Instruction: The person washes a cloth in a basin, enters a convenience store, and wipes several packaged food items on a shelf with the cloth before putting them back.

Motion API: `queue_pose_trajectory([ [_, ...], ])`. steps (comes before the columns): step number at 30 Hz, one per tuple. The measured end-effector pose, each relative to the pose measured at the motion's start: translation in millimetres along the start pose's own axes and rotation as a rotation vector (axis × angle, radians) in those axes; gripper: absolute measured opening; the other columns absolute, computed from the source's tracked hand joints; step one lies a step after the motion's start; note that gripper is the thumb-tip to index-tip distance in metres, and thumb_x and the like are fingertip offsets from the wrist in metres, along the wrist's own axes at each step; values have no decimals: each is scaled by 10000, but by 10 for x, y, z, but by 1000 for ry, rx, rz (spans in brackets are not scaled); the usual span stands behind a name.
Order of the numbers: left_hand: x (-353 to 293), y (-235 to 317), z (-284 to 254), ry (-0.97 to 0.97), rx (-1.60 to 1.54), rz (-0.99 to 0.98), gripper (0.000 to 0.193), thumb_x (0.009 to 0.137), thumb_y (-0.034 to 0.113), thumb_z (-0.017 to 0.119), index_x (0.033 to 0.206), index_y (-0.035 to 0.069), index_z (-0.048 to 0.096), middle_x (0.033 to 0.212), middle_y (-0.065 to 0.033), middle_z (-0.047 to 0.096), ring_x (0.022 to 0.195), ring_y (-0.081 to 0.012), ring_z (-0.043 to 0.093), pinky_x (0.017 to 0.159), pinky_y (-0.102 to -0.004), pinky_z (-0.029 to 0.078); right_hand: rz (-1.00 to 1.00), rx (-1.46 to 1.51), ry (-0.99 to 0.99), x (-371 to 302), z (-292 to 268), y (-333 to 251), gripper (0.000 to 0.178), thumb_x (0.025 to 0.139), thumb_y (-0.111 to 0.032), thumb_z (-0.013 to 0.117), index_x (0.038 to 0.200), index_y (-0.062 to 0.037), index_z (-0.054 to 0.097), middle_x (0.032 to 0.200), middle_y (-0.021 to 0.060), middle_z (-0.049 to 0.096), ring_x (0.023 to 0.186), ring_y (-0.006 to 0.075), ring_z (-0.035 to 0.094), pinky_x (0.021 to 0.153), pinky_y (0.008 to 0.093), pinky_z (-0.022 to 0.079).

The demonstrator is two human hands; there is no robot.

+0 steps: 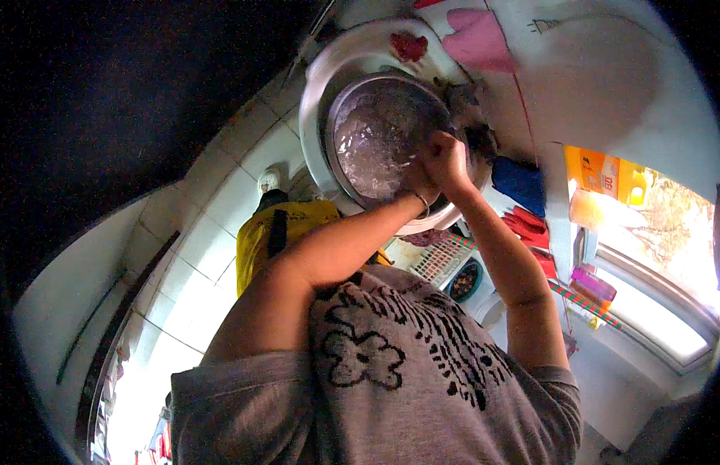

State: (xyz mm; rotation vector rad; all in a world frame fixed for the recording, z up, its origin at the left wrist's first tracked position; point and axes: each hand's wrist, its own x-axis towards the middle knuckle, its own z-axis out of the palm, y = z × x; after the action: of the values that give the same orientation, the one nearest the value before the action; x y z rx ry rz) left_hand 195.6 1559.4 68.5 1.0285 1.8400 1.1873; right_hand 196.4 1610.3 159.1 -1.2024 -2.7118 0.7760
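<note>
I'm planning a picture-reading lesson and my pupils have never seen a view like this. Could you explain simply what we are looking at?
There is no machine here, just a person's two bare hands. The single picture comes from a wide fisheye camera on their head, looking down, so straight edges bend and the person's patterned grey shirt fills the bottom.

The left hand and right hand are close together over the right side of a round metal bowl of glinting liquid, probably water. Whether they hold anything is too unclear to tell. The bowl sits within a larger white basin, with a small red item at its far edge. A pink cloth hangs beyond.
</note>
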Motion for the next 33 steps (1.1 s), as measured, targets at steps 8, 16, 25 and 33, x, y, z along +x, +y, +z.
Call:
queue_pose_trajectory([
  [8,-39,-149,46,-34,20,-108,418,819,285,518,1182,80,478,1156,-141,544,1066,-288,527,864,-414,435,-5,-69,51,37,284,245,173,653,-170,619,684,-13,553,711,200,571,690,390,562,586,403,460],
  [16,171,-435,252,-174,66,-280,355,839,282,510,1127,76,500,1127,-133,538,1052,-283,508,896,-363,410,41,-180,55,119,367,166,186,656,-203,646,718,-32,604,738,168,620,713,357,603,626,418,488],
  [25,-15,-520,243,-3,210,19,424,841,308,510,1185,64,468,1101,-137,584,973,-293,590,804,-396,486,186,-206,62,93,443,202,156,692,-154,591,736,-9,627,741,207,603,710,358,605,630,386,487],
  [33,-29,-163,-219,-273,-165,-393,463,892,407,374,1198,71,464,1124,-118,552,1015,-239,534,893,-379,422,347,317,124,-68,457,572,211,735,-149,670,882,-23,586,771,110,621,723,183,598,677,317,478],
])
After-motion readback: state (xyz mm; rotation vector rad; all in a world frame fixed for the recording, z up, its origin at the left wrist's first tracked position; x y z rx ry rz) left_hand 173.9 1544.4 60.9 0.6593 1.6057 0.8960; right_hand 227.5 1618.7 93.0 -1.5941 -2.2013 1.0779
